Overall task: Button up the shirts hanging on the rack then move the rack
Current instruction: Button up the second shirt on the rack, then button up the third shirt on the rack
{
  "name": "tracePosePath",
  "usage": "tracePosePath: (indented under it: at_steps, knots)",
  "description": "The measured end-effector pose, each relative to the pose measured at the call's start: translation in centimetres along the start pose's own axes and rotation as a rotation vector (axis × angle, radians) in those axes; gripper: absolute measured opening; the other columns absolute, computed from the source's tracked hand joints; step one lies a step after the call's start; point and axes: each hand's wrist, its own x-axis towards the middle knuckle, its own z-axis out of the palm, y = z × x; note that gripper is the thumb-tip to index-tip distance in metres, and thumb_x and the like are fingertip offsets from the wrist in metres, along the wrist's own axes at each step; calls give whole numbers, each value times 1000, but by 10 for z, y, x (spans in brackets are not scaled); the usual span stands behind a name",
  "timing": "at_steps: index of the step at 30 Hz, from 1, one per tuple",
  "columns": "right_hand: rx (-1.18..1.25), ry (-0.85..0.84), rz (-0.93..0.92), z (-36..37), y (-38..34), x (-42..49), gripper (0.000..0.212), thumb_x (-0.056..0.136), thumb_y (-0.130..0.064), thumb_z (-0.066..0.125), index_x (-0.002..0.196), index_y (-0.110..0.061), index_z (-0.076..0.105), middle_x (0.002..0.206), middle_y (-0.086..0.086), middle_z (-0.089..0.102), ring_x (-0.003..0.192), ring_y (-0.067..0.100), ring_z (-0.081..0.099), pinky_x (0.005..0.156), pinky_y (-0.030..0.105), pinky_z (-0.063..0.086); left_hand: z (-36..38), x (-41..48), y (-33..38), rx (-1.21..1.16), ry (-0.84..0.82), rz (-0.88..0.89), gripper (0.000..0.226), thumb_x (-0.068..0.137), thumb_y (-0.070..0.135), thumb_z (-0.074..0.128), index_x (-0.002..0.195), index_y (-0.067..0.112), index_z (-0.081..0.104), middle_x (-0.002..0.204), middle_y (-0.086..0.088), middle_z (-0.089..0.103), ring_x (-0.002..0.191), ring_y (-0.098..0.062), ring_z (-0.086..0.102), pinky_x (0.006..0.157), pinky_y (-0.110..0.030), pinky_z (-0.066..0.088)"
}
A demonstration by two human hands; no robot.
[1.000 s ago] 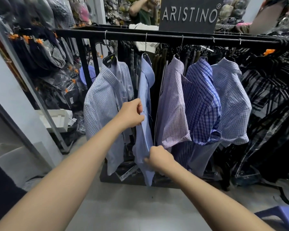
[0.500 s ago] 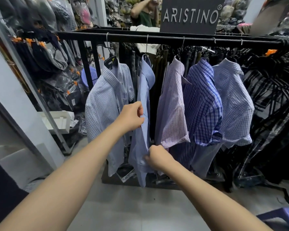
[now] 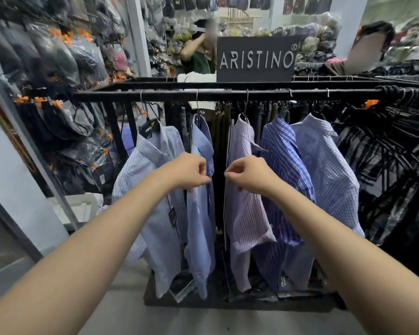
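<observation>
Several short-sleeved shirts hang on a black rack (image 3: 228, 95). From the left they are a pale checked shirt (image 3: 150, 201), a plain light blue shirt (image 3: 200, 228), a lilac striped shirt (image 3: 246, 213), a dark blue striped shirt (image 3: 286, 170) and a pale blue checked shirt (image 3: 324, 170). My left hand (image 3: 188, 171) pinches the front edge of the light blue shirt at chest height. My right hand (image 3: 247, 174) pinches the front edge of the lilac striped shirt at the same height. A dark gap separates the two shirts.
A black ARISTINO sign (image 3: 255, 59) stands on the rack top. Dark garments (image 3: 392, 165) crowd the rack's right end. Bagged goods (image 3: 65, 76) hang on the left wall beside a grey pillar. A person (image 3: 198, 54) stands behind the rack. The floor in front is grey.
My right hand let go of the light blue shirt's lower front and rose to the lilac shirt's edge. My left hand stayed on the light blue shirt. The camera tilted up.
</observation>
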Motion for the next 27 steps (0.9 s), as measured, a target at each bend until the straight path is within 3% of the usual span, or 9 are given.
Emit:
tracePosePath:
  at_steps: [4, 7, 9, 14, 17, 22, 27]
  knots:
    - [-26, 44, -60, -43, 9, 27, 16, 87, -17, 61, 80, -20, 75, 69, -6, 74, 49, 4, 66, 57, 10, 48, -22, 34, 25, -8, 27, 56, 24, 91, 31, 58, 71, 17, 58, 75, -6, 72, 63, -13, 70, 55, -15, 41]
    - [-29, 63, -109, -70, 17, 45, 17, 88, -18, 62, 76, -23, 73, 68, -6, 74, 49, 4, 65, 54, 9, 46, -31, 63, 37, -9, 95, 94, 26, 89, 32, 60, 67, 17, 62, 74, -6, 72, 66, -15, 67, 66, -25, 52]
    - [-18, 67, -125, -85, 21, 55, 16, 88, -19, 62, 78, -22, 74, 70, -5, 75, 51, 5, 65, 55, 14, 51, -34, 80, 43, -7, 116, 115, 28, 88, 33, 59, 64, 20, 62, 71, -3, 71, 64, -14, 66, 67, -28, 53]
    - [2, 70, -125, -104, 38, 74, 15, 88, -20, 62, 83, -20, 76, 70, -7, 75, 59, 9, 70, 61, 21, 58, -29, 114, 56, -70, 115, 130, 22, 89, 33, 58, 79, 17, 68, 73, 2, 70, 54, -7, 67, 61, -23, 52]
    - [-26, 99, -94, -105, 52, 89, 19, 86, -17, 59, 88, -23, 76, 76, -6, 76, 71, 8, 71, 70, 21, 57, -23, 137, 62, -85, 136, 212, 14, 87, 26, 59, 91, 21, 71, 87, 7, 68, 69, -5, 66, 76, -28, 54]
    - [-82, 72, -24, -102, 80, 115, 26, 81, -4, 58, 100, -21, 66, 90, -6, 69, 85, 9, 63, 75, 20, 47, -9, 178, 69, -31, 105, 300, 36, 86, 14, 51, 119, 20, 65, 118, -1, 65, 104, -15, 60, 94, -30, 45]
    - [-89, -8, 25, -86, 103, 139, 30, 84, -5, 58, 114, -10, 61, 105, 2, 71, 100, 18, 65, 94, 34, 50, 2, 207, 61, 100, -5, 282, 36, 86, 20, 56, 122, 18, 57, 118, -7, 62, 111, -24, 56, 92, -33, 44]
